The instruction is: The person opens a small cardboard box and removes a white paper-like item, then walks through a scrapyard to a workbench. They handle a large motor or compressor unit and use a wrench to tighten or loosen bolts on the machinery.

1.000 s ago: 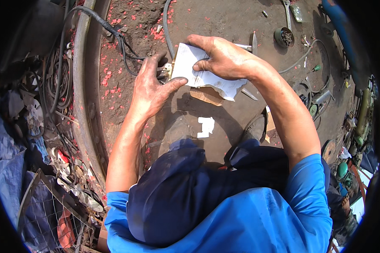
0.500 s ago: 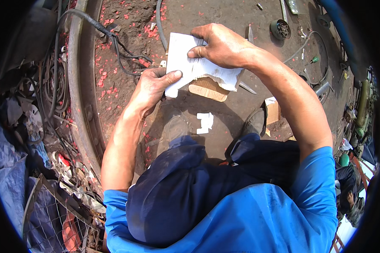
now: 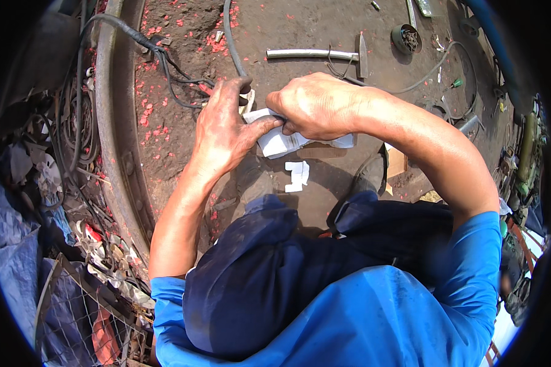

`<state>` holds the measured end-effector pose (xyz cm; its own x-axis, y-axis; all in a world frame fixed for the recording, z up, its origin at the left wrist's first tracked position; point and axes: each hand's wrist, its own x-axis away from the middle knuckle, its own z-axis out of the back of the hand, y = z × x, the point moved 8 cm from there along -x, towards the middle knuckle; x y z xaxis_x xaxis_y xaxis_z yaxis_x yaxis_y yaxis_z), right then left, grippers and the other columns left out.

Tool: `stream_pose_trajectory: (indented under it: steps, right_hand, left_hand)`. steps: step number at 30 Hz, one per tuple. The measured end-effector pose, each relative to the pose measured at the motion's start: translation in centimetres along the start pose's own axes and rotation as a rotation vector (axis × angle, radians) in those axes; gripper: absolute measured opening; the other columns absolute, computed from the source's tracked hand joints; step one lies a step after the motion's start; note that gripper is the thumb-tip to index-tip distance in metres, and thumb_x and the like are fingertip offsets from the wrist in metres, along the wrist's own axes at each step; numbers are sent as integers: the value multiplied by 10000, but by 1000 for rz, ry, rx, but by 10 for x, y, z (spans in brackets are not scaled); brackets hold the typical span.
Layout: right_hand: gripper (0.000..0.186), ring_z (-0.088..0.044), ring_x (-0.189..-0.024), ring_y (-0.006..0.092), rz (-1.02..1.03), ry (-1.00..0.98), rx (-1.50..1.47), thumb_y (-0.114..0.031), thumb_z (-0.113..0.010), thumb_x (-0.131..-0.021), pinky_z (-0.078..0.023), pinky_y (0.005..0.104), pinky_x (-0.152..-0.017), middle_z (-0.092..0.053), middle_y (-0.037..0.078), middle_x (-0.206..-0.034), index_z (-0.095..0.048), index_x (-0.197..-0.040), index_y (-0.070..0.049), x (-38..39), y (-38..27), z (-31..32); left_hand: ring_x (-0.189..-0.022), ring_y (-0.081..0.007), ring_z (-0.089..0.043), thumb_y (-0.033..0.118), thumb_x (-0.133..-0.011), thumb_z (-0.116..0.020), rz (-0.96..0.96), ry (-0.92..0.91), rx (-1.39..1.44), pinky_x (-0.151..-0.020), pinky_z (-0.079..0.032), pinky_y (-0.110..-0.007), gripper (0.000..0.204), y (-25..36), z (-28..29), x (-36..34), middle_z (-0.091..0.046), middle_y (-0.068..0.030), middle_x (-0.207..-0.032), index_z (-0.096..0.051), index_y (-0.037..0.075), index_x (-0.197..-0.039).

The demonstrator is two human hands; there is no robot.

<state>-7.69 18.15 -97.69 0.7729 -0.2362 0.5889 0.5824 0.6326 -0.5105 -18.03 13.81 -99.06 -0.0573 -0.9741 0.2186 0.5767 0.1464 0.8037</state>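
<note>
Both hands are closed on a piece of torn white cardboard, held above the ground in front of my feet. My left hand pinches its left part, thumb pointing right. My right hand grips the upper edge with curled fingers, its fingertips close to my left thumb. Part of the cardboard is hidden behind the right hand, and a brown strip shows along its lower side. Below it, a small torn white scrap lies on the ground between my shoes.
A hammer lies beyond my hands, near a round tin of small metal pieces. A brown cardboard piece is beside my right shoe. Cables and a curved metal rail run along the left, with scrap heaped beyond.
The cardboard has come lower and nearer, now tilted and bunched between my hands. My right hand has moved down toward the left thumb. The hammer handle has come into sight.
</note>
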Motion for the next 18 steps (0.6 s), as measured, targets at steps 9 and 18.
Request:
stream_pose_trajectory:
  steps: [9,18]
  right_hand:
    - [284,-679,-949,358,-91,-178,77,-222,-685,-825,-534,436,-807,-707,206,-930,-705,-1007,-5,6,-1,-7]
    - [289,-689,-907,302,-180,-399,-668,-240,-705,-852,-490,462,-911,-726,131,-907,-708,-1068,-48,23,34,-32]
  left_hand:
    - [-678,-324,-571,165,-843,-711,-111,-469,19,-657,-468,-400,232,14,-29,-2,-614,-187,-759,-671,-39,-947]
    - [-707,-359,-626,88,-766,-774,-417,-220,-107,-638,-502,-420,255,45,-33,21,-633,-154,-771,-676,-1,-984]
